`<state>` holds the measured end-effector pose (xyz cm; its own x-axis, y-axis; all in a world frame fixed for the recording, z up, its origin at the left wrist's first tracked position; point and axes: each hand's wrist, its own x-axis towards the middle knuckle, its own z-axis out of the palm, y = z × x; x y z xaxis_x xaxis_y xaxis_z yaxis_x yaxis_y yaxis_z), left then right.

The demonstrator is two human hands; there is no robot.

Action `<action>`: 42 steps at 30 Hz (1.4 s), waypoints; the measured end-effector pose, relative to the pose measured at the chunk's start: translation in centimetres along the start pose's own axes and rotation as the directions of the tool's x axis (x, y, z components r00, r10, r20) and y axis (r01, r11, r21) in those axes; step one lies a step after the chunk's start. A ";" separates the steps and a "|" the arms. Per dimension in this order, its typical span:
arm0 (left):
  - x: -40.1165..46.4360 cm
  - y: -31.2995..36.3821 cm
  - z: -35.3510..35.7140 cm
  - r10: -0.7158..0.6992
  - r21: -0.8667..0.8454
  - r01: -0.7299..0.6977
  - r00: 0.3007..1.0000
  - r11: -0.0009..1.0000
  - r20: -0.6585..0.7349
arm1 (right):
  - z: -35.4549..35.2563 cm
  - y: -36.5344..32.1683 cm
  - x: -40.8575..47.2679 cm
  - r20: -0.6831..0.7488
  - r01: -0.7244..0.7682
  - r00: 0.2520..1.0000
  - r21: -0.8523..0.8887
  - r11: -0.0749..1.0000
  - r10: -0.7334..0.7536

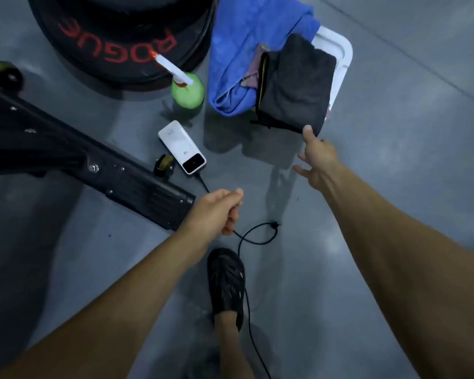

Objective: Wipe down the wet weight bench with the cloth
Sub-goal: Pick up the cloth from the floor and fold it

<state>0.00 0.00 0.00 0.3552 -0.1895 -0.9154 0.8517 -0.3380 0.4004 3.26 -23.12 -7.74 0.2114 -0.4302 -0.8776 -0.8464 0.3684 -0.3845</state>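
Note:
A dark grey cloth hangs over the edge of a white bin on the floor. My right hand reaches up to it, fingers spread, with one fingertip touching the cloth's lower right corner. Whether another finger is behind the cloth is hidden. The black frame of the weight bench crosses the left side, with a small wheel by its foot. My left hand is closed around a thin black cable just right of the frame's end.
A stack of black plates with red lettering stands at the back. A green spray bottle, a blue towel and a white power bank on the cable lie nearby. My foot in a black clog is below.

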 end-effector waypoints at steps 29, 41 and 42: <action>-20.7 -1.9 -15.9 0.223 -0.180 -0.378 0.802 0.908 -0.554 | 6.2 4.7 -34.7 0.610 0.716 0.569 -0.038 0.697 -0.551; -31.4 -17.6 -26.7 0.275 -0.260 -0.434 0.834 0.863 -0.478 | 14.7 15.0 -52.3 0.767 0.881 0.330 -0.042 0.471 -0.550; -32.1 -18.6 -27.2 0.274 -0.236 -0.436 0.819 0.868 -0.505 | 15.0 16.0 -53.4 0.755 0.884 0.333 -0.042 0.465 -0.565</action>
<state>-16.74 37.44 20.82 0.7185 0.2173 -0.6606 0.6757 0.0066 0.7371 -14.23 18.09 28.63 0.9176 0.2709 -0.2909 -0.2269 -0.2438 -0.9429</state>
